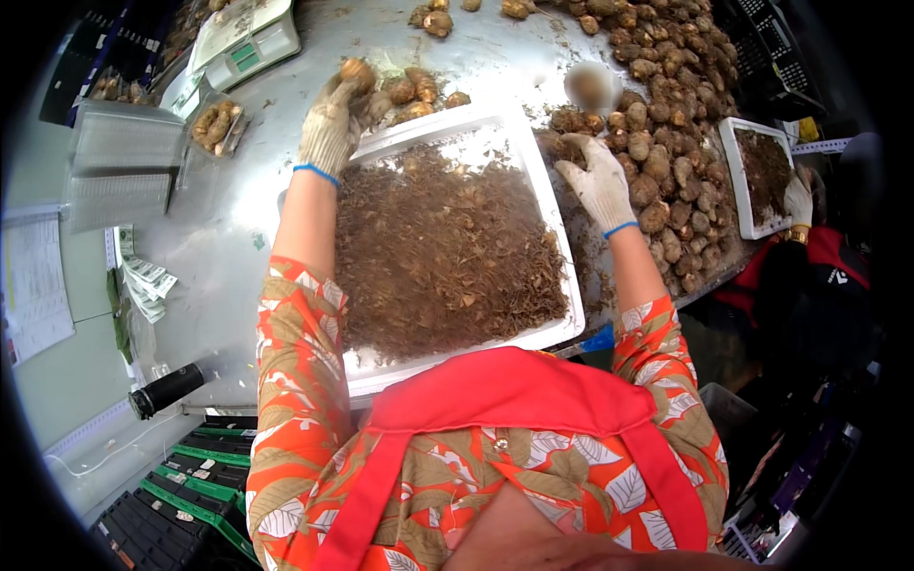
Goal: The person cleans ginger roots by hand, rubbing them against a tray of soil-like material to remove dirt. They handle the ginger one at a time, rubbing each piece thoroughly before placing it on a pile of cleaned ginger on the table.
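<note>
My left hand (pixel 328 125), in a soiled white knit glove with a blue cuff, is at the far left corner of a white foam box. Its fingers are on a round brown taro corm (pixel 357 72). Beside it, several cleaned corms (pixel 414 89) lie along the box's far rim. My right hand (pixel 598 182), gloved alike, is just past the box's right rim, its thumb and fingers around a dark, blurred corm (pixel 555 145). Between my arms the foam box (pixel 553 235) holds brown fibrous peelings and root scraps (pixel 450 264).
A large heap of corms (pixel 664 164) covers the table's right side. Beyond it, another person's gloved hand (pixel 798 196) touches a smaller foam box (pixel 746 214). A scale (pixel 246 43), clear plastic trays (pixel 121 157), a packed tray (pixel 214 127), printed labels (pixel 146 278) and a black bottle (pixel 168 390) stand left.
</note>
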`<act>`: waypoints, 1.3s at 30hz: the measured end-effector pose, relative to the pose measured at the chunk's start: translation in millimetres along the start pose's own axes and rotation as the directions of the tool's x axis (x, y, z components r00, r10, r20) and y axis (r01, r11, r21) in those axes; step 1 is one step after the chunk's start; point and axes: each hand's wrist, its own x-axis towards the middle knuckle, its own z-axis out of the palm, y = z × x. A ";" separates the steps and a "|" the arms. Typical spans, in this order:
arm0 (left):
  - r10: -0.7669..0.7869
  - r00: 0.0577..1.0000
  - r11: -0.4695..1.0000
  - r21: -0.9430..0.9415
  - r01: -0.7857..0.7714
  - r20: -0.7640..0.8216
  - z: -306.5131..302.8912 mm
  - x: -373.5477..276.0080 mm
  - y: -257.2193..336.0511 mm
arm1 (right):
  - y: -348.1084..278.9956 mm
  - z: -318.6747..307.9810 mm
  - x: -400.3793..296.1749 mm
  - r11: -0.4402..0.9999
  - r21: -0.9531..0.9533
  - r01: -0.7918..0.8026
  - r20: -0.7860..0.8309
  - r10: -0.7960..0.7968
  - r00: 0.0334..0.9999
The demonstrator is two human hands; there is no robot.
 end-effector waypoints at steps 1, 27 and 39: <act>0.036 0.999 0.999 0.008 -0.036 -0.040 1.7 4.7 -4.1 | 0.5 4.8 7.9 0.998 -0.056 0.021 0.017 -0.020 1.000; -0.020 0.850 0.815 0.502 -0.291 0.526 63.0 -187.0 -71.3 | -31.4 6.1 -95.3 -0.223 0.897 -0.382 0.382 -0.043 0.923; 0.212 0.873 0.884 0.295 -0.363 0.438 48.7 -244.1 -30.7 | -120.1 -4.4 -136.1 0.634 0.706 0.316 -0.224 -0.223 0.949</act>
